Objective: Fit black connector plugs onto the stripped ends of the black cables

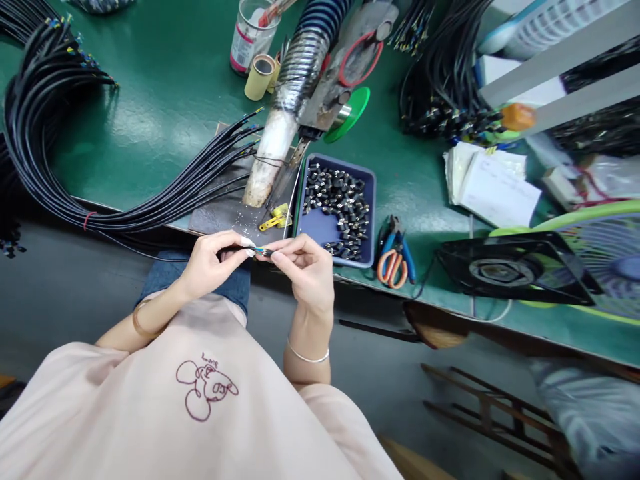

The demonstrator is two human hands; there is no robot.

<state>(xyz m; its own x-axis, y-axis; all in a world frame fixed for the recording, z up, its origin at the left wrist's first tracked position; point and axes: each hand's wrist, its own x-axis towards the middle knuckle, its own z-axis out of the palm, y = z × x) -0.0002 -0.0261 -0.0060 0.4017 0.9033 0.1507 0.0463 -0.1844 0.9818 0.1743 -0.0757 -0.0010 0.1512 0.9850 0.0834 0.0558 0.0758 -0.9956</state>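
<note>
Near the table's front edge, my left hand (210, 263) pinches the end of a black cable (231, 250). Thin coloured wires (260, 250) stick out of that end. My right hand (307, 270) is closed on a small black connector (269, 253), held up against the wires. Whether wires and connector are joined cannot be made out. Just beyond my hands lies a yellow piece (276, 218) on a dark mat. A blue tray (374, 213) of similar black connectors stands beyond my right hand.
A bundle of black cables (150, 215) curves in from the left. A ribbed hose (305, 50) and metal arm (327, 87) hang over the mat, beside a green spool (357, 113). Right of the tray lie pliers (394, 257), papers (495, 183) and a black fan (515, 270).
</note>
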